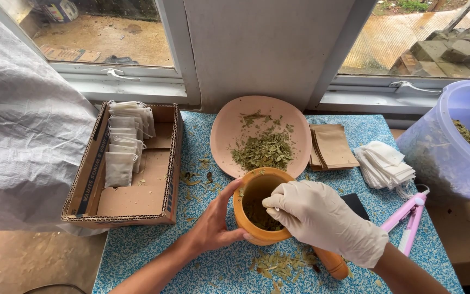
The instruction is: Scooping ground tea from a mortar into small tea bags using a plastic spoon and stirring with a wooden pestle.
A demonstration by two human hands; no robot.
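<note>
Right hand, in a white glove, fingers curled down into the mouth of the wooden mortar; fingertips pinch something small and pale at the rim, too small to make out. Left hand, bare, fingers and thumb wrapped against the mortar's outer wall, steadying it on the speckled blue tabletop.

Inside the mortar, below the gloved fingertips: dark crushed leaf. Just beneath the right wrist, a wooden pestle lies on the table among spilled leaf bits.

Beyond the mortar, away from the fingers: pink plate with dried green leaves. Right of the plate, brown paper sachets, then a stack of white filter bags. A pink sealer tool lies close to the right forearm. Far left of the bare hand, a cardboard box holds filled bags.

Risks, as judged: the mortar may tip if the left grip slackens while the right hand digs, scattering leaf. The loose pestle could roll under the forearm. Leaf carried out on the glove would add to the spill.
</note>
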